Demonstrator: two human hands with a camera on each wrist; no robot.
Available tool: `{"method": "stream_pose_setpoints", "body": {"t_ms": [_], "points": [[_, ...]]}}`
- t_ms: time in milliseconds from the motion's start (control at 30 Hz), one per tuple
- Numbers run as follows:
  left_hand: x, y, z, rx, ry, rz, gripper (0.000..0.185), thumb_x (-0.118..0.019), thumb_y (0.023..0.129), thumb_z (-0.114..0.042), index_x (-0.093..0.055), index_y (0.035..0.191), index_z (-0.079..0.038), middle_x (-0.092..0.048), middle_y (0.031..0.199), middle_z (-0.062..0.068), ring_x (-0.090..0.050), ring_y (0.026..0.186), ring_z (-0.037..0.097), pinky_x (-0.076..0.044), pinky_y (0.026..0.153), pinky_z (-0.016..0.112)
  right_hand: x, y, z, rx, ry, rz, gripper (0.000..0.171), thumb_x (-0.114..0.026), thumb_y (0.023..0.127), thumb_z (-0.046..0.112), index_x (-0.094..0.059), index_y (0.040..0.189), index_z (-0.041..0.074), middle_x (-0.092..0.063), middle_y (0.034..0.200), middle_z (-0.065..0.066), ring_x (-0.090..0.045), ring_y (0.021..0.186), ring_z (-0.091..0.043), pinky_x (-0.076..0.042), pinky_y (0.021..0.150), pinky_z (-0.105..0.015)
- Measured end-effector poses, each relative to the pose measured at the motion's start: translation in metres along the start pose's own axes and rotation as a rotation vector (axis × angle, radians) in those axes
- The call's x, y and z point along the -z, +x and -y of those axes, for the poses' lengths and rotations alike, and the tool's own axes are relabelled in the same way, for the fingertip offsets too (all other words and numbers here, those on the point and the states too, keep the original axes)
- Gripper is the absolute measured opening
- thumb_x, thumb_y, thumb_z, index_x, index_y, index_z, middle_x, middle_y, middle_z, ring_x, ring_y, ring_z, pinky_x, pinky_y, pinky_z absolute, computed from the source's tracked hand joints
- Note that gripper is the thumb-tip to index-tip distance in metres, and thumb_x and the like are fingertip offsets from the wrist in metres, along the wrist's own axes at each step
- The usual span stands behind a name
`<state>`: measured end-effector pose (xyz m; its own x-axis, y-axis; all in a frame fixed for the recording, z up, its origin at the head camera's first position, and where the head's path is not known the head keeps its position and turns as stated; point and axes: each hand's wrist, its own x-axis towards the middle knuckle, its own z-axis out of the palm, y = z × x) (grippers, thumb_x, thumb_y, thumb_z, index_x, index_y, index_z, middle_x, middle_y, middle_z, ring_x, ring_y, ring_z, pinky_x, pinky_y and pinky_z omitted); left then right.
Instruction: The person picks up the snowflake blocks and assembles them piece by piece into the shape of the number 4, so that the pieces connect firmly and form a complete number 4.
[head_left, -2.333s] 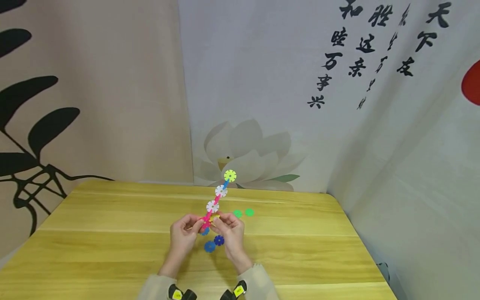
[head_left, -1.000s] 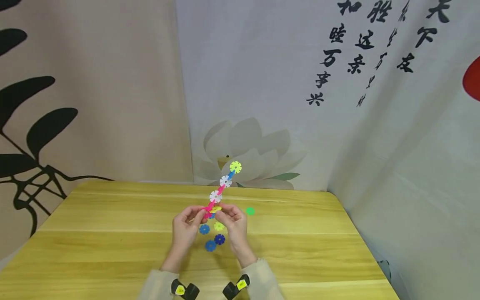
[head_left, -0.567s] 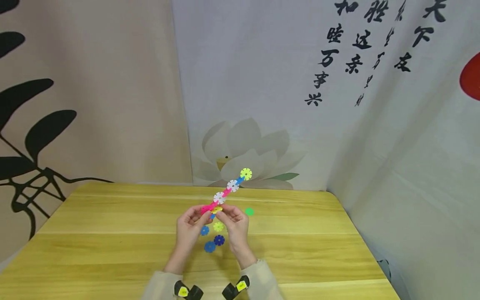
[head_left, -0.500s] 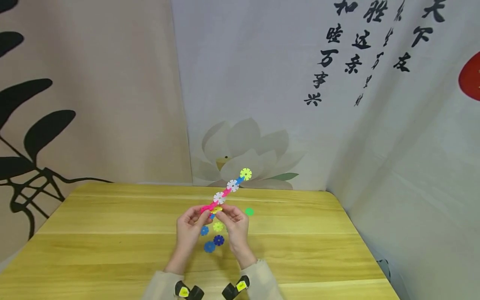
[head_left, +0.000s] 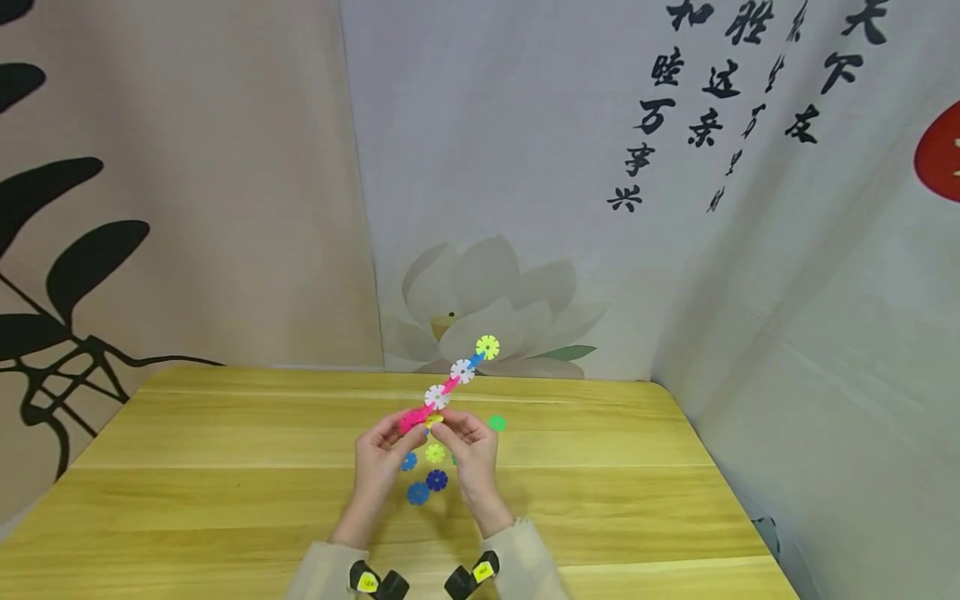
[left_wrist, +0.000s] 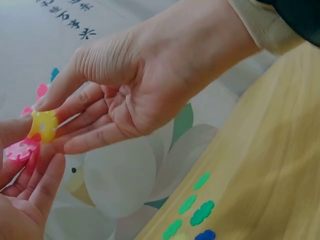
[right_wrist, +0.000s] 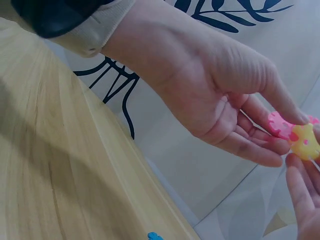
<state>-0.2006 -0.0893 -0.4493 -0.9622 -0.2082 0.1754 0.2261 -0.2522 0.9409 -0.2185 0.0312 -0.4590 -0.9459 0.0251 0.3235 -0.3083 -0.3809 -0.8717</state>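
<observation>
A tilted chain of interlocking notched plastic discs, with a white disc (head_left: 437, 397) near its middle and a yellow-green disc (head_left: 487, 347) at its top end, is held above the table. My left hand (head_left: 380, 454) pinches the pink disc (head_left: 412, 419) at the chain's lower end. In my right hand (head_left: 471, 454) a yellow disc (head_left: 434, 421) is pinched against the pink one; the left wrist view shows this yellow disc (left_wrist: 45, 125) between both hands' fingertips. Whether the two discs are slotted together cannot be told. Fingers partly hide the join.
Below the hands on the wooden table (head_left: 225, 483) lie a dark blue disc (head_left: 437, 480), a lighter blue disc (head_left: 418, 493) and a loose yellow-green disc (head_left: 435, 453). A green disc (head_left: 497, 423) lies beyond the right hand. Several green ones appear in the left wrist view. A printed curtain (head_left: 510, 167) stands behind.
The chain has tipped further to the right, and the yellow disc has turned nearly edge-on beside the pink one. Both hands rose slightly, uncovering the yellow-green disc on the table. Lately they barely move.
</observation>
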Motion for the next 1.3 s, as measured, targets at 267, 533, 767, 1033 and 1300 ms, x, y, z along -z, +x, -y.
{"method": "stream_pose_setpoints", "body": {"t_ms": [267, 533, 767, 1033, 1300], "points": [[-0.0023, 0.001, -0.0021, 0.064, -0.042, -0.048, 0.035, -0.068, 0.08, 0.007, -0.056, 0.112, 0.016, -0.07, 0.084, -0.004, -0.067, 0.077, 0.006, -0.057, 0.072, 0.022, 0.0005, -0.0004, -0.002, 0.005, -0.03, -0.029, 0.028, -0.069, 0.079, -0.004, -0.057, 0.099, -0.021, -0.07, 0.086, 0.003, -0.064, 0.078, -0.007, -0.054, 0.07, -0.018], [-0.0041, 0.0021, -0.0031, 0.07, -0.006, -0.054, 0.034, -0.07, 0.079, 0.006, -0.058, 0.109, 0.016, -0.07, 0.086, -0.002, -0.065, 0.079, 0.005, -0.056, 0.073, 0.019, -0.0002, -0.0005, -0.0005, 0.004, -0.052, -0.056, 0.028, -0.072, 0.078, -0.001, -0.061, 0.097, -0.018, -0.07, 0.09, -0.001, -0.063, 0.082, -0.008, -0.053, 0.068, -0.017], [-0.0037, 0.0025, -0.0026, 0.139, -0.024, -0.04, 0.032, -0.069, 0.08, 0.004, -0.059, 0.109, 0.015, -0.07, 0.082, -0.006, -0.066, 0.078, 0.005, -0.055, 0.074, 0.019, 0.0, 0.0005, 0.0017, -0.014, -0.105, -0.057, 0.028, -0.071, 0.078, -0.001, -0.06, 0.099, -0.017, -0.067, 0.091, 0.003, -0.062, 0.076, -0.008, -0.053, 0.069, -0.019], [-0.0031, 0.0036, 0.0006, 0.204, -0.145, -0.066, 0.014, -0.065, 0.082, 0.007, -0.066, 0.088, -0.005, -0.067, 0.077, -0.005, -0.066, 0.076, 0.007, -0.056, 0.077, 0.021, 0.001, 0.0034, 0.0026, -0.039, -0.186, -0.041, 0.026, -0.073, 0.077, 0.0, -0.064, 0.098, -0.011, -0.068, 0.097, -0.012, -0.058, 0.076, -0.014, -0.048, 0.067, -0.018], [-0.0023, 0.0037, 0.004, 0.187, -0.207, -0.085, 0.025, -0.065, 0.082, 0.007, -0.065, 0.075, -0.017, -0.067, 0.074, -0.007, -0.064, 0.071, 0.004, -0.055, 0.072, 0.017, 0.0023, 0.0039, 0.0022, -0.005, -0.184, -0.013, 0.026, -0.072, 0.077, 0.0, -0.063, 0.098, -0.013, -0.068, 0.096, -0.012, -0.061, 0.081, -0.012, -0.052, 0.071, -0.02]]}}
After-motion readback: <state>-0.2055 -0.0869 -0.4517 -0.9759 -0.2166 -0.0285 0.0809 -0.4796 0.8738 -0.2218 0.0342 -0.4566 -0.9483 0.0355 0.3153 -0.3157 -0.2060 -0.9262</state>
